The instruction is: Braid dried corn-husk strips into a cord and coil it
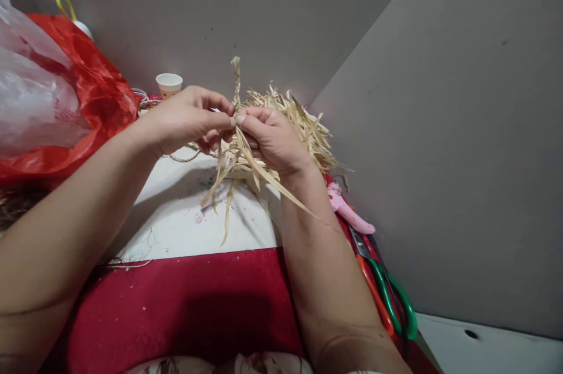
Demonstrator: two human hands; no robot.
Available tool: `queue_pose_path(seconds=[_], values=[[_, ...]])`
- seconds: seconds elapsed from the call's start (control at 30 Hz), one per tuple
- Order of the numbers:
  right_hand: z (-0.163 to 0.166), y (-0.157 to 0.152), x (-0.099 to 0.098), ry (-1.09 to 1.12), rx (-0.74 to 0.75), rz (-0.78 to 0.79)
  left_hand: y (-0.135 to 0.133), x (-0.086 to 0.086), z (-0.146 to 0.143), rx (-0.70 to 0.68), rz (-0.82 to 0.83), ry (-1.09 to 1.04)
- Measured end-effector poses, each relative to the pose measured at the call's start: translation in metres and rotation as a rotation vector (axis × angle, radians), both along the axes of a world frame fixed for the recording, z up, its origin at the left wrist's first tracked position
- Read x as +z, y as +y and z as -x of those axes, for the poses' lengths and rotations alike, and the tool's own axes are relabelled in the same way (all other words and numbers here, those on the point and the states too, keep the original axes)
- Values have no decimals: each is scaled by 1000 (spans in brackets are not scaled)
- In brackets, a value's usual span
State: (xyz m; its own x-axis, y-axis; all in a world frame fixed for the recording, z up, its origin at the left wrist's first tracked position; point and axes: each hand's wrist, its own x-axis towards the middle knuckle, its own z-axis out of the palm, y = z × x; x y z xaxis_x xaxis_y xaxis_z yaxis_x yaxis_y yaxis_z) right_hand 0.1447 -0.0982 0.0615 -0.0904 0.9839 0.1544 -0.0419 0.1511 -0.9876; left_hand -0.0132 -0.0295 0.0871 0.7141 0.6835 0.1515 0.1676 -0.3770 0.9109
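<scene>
A short braid of dry straw (237, 82) stands upright between my hands, its loose strands hanging down below. My left hand (193, 116) pinches the braid from the left, thumb and forefinger closed at its lower end. From the other side my right hand (272, 133) grips the same spot, its thumb tip touching the left one. Long pale strands fan out under the fingers, one crossing over my right wrist. Behind my right hand lies a heap of dry straw strips (312, 131). The fingers partly hide where the strands cross.
A white board (176, 227) lies on a red cloth (185, 303). Red and clear plastic bags (101, 75) fill the left side. A paper cup (169, 84) stands at the back. Scissors (382, 286) and a pink object (349, 210) lie along the grey wall at right.
</scene>
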Motion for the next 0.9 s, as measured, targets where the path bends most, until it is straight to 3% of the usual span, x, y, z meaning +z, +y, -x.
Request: queue_pose_path(seconds=[0.2,0.47,0.73,0.9], values=[[-2,-1,-2,-3,13,20,1,3,6,-58,-43,-8],[-2,-3,-2,-31,50,42,4,7,11,-20,-153,10],[0,-10,7,-105,74,32,8,6,12,-157,-13,47],[0,-10,8,-130,89,38,10,3,11,-167,-28,-6]])
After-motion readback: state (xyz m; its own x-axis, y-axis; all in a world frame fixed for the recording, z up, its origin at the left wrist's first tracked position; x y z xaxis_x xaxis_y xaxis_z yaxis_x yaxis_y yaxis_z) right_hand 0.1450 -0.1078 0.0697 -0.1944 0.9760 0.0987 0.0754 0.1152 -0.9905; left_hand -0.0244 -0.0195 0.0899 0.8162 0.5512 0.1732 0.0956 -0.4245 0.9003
